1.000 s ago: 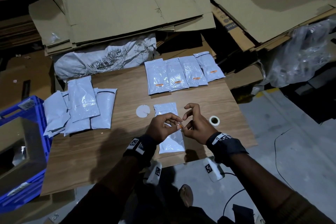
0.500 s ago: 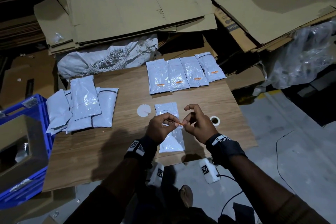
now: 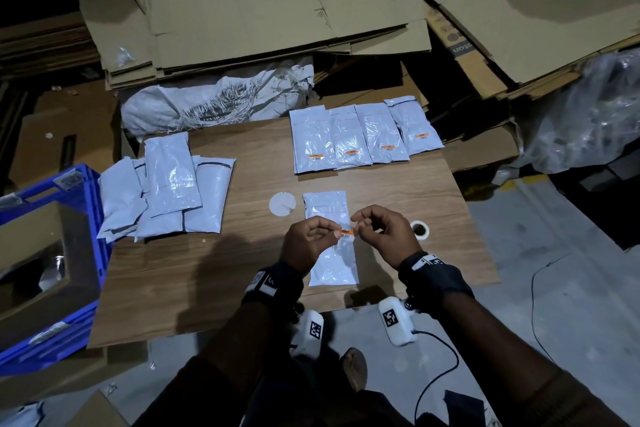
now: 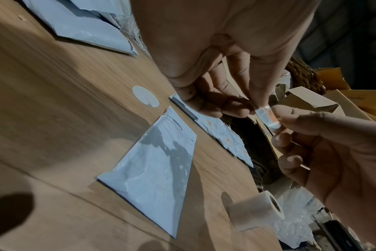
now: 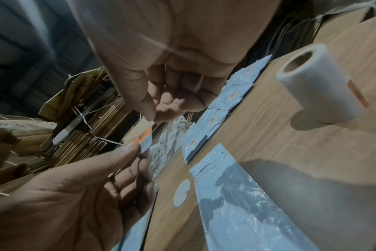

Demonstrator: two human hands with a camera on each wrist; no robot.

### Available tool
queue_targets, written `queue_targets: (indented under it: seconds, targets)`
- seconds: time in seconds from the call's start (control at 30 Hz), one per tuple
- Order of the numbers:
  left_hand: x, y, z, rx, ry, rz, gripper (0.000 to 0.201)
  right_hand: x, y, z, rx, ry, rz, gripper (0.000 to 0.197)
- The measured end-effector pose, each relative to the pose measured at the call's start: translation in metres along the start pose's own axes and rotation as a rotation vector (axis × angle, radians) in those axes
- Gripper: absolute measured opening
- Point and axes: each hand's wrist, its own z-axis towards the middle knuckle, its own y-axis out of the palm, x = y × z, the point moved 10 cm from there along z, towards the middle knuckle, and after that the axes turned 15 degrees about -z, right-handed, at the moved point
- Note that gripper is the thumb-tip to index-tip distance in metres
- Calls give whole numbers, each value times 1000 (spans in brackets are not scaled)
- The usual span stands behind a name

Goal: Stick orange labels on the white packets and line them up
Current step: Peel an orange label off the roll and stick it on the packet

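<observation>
**Label held between both hands above a packet**

Both hands met over the board [image 3: 207, 270]. The left hand [image 3: 306, 244] pinched one end of the orange label [image 3: 347, 231] between thumb and forefinger, its other fingers curled in below. The right hand [image 3: 384, 236] pinched the other end the same way, thumb tip against forefinger. The label hung in the air between them, clear of the surface, orange along one edge and pale along the other in the right wrist view [image 5: 144, 135].

Directly under the hands lay a single white packet [image 3: 329, 253], flat on the board with its long side running away from the person; no label showed on its visible part. At the far edge of the board stood a row [image 3: 363, 139] of four packets side by side, slightly overlapping, each with an orange label near its close end. To the left lay a loose heap [image 3: 166, 191] of unlabelled packets, overlapping at different angles.

A white disc [image 3: 283, 204] lay flat just left of the near packet's far end. A label roll [image 3: 419, 229] stood upright just right of the right hand; one orange label showed on its side in the right wrist view.

A blue crate [image 3: 52, 253] sat off the board's left edge, and flattened cardboard [image 3: 277, 3] was stacked behind, with a white sack [image 3: 207, 104] lying against it.
</observation>
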Motion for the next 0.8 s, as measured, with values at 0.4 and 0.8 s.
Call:
queue_targets:
  seconds: [0.4,0.8]
  targets:
    - [-17,-15,3,43,-105,2,7,11,24,-5,-28,91,74,18]
    - [-54,-21,4,18,-140,290,4,71,53,-14,-67,301,-172,14]
